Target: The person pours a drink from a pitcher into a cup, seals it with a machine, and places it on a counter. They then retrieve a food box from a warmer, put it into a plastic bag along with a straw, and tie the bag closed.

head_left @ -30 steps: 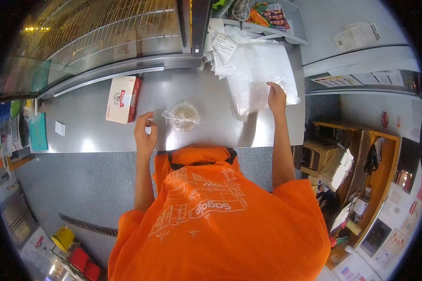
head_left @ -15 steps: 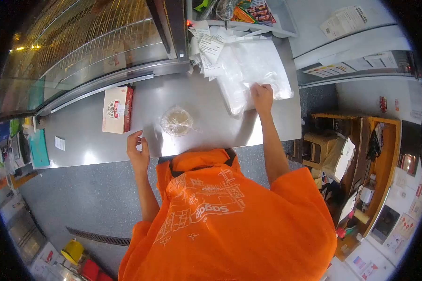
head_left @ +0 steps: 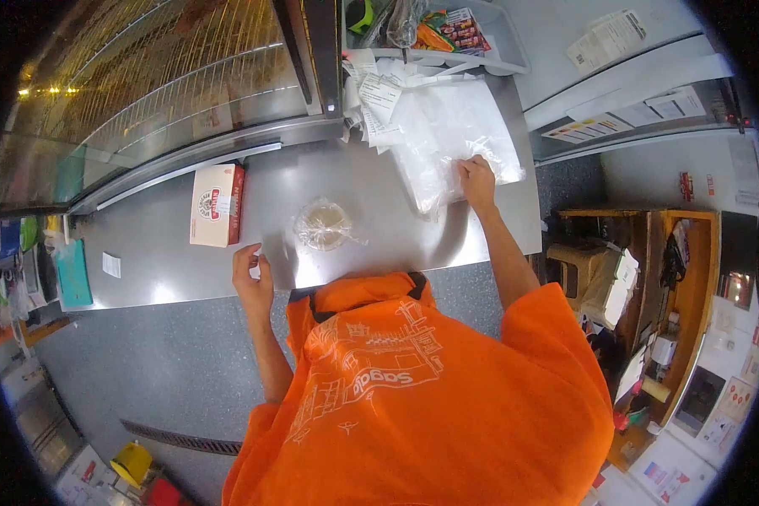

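Note:
My right hand [head_left: 479, 180] pinches the edge of a clear plastic bag on the stack of plastic bags [head_left: 447, 118], and the film bunches up beside the fingertips. At the front edge of the steel counter, my left hand [head_left: 253, 270] hovers with loosely curled fingers, thumb apart, and nothing visible in it. Between the hands stands a round tub wrapped in clear plastic [head_left: 323, 224], its top gathered and crinkled. Left of the tub, close to my left hand, is a white and red printed box [head_left: 213, 205].
Behind the bags, a plastic bin [head_left: 510, 42] holds packets, and paper receipts [head_left: 379, 97] hang over its front. A glass-sided cabinet with wire racks [head_left: 177, 93] borders the counter [head_left: 160, 253] at the back left. To the right is a wooden shelf unit [head_left: 691, 278].
The plastic by my right fingertips has been drawn up into more wrinkles. My left hand stays beside the box. The whole view has shifted slightly.

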A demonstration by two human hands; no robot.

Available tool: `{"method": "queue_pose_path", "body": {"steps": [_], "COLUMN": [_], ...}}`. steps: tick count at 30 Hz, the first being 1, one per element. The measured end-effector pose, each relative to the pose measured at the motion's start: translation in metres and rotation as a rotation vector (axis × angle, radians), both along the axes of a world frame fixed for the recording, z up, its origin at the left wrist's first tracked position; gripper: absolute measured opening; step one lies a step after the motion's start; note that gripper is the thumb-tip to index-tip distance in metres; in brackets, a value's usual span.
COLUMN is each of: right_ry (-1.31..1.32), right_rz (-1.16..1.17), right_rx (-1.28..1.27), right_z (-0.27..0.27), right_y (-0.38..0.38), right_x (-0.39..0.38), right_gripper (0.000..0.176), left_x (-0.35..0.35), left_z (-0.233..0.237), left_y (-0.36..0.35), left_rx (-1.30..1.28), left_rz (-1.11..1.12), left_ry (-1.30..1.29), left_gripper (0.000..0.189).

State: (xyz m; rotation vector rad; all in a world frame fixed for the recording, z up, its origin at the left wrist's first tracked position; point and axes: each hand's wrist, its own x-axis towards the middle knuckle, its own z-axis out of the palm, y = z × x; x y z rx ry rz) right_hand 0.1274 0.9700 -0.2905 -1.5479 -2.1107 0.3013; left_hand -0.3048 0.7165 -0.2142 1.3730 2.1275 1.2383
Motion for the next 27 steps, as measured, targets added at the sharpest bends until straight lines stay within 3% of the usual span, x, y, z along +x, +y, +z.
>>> {"method": "queue_pose_path", "body": {"steps": [2, 6, 9, 11, 16, 21, 25, 27], "right_ry": [-0.161, -0.117, -0.135, -0.194, -0.286, -0.229, -0.07, 0.236], "right_rz": [0.007, 0.11, 0.159, 0.172, 0.174, 0.243, 0.178, 0.025], "right_rx": [0.004, -0.129, 0.101, -0.086, -0.152, -0.055, 0.187, 0.234], "right_z": [0.003, 0.021, 0.022, 0.02, 0.031, 0.095, 0.176, 0.215], "right_y": [0.005, 0.002, -0.004, 0.011, 0.026, 0.015, -0.004, -0.017], "right_x": [-0.002, 0.001, 0.007, 0.01, 0.013, 0.005, 0.002, 0.004], "right_gripper": [0.021, 0.015, 0.01, 0.01, 0.01, 0.005, 0.007, 0.013], "left_x": [-0.002, -0.007, -0.007, -0.007, -0.008, -0.013, -0.013, -0.004], "left_z": [0.002, 0.008, 0.005, 0.005, 0.007, 0.019, 0.035, 0.049], "left_y": [0.001, -0.009, -0.016, -0.015, -0.023, -0.032, -0.024, -0.01], "left_rx": [0.02, 0.009, 0.004, 0.016, -0.028, -0.052, -0.031, -0.008], "left_rz": [-0.006, 0.074, 0.07, 0.07, 0.06, 0.067, 0.03, -0.023], "left_ry": [0.028, -0.016, 0.001, 0.012, 0.015, 0.012, 0.034, 0.039], "left_gripper": [0.021, 0.022, 0.022, 0.022, 0.021, 0.02, 0.021, 0.022]}}
